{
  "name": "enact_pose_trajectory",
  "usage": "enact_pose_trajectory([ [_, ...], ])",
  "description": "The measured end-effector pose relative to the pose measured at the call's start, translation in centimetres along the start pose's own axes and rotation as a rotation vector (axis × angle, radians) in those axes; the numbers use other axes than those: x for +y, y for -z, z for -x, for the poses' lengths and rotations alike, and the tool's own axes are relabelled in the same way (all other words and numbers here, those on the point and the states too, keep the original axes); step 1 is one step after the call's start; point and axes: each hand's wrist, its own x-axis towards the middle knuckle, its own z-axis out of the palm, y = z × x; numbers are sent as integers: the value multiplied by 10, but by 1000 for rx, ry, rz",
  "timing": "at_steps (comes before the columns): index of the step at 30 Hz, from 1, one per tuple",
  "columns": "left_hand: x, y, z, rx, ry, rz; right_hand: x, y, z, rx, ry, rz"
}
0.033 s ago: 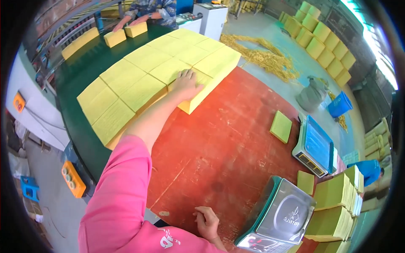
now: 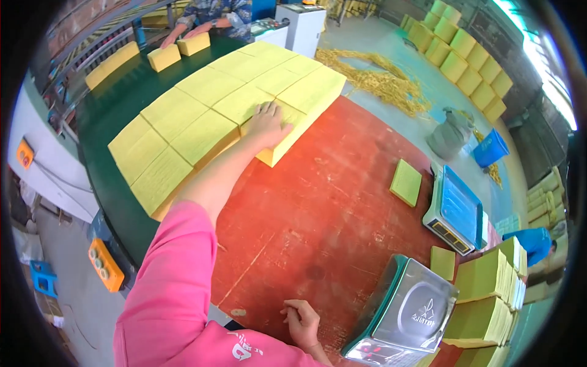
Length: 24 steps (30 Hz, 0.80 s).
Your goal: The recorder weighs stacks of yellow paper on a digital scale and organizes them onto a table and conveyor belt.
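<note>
Stacks of yellow paper (image 2: 205, 101) stand side by side in a broad block, across a dark green surface and the edge of a red tabletop (image 2: 318, 202). My left hand (image 2: 267, 125) lies on top of one stack at the near right side, its fingers stretched out and lightly spread. That stack juts out a little toward the red top, past the stack to its left. Low in the picture, close to my body, my right hand (image 2: 301, 321) rests over the red top with its fingers curled in. Nothing shows between them.
A steel-topped scale (image 2: 406, 306) stands at the near right, and a blue-topped scale (image 2: 458, 208) beyond it. Yellow pads (image 2: 406, 182) and paper stacks (image 2: 480, 281) are around them. Across the green surface (image 2: 101, 165), a co-worker's hands (image 2: 199, 29) touch small yellow blocks (image 2: 164, 58).
</note>
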Motion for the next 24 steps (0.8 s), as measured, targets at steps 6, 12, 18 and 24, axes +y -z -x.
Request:
enact_pose_trajectory([
  [6,5,2,5,-130,-52,39,-74,-23,-164,208,401,216],
  [12,21,12,104,72,-203,101,-106,-62,-388,204,735,402],
  [18,31,53,142,-126,-157,243,-68,-75,-571,181,557,817],
  [24,25,59,136,-97,-124,266,-19,-96,-593,26,426,1098],
])
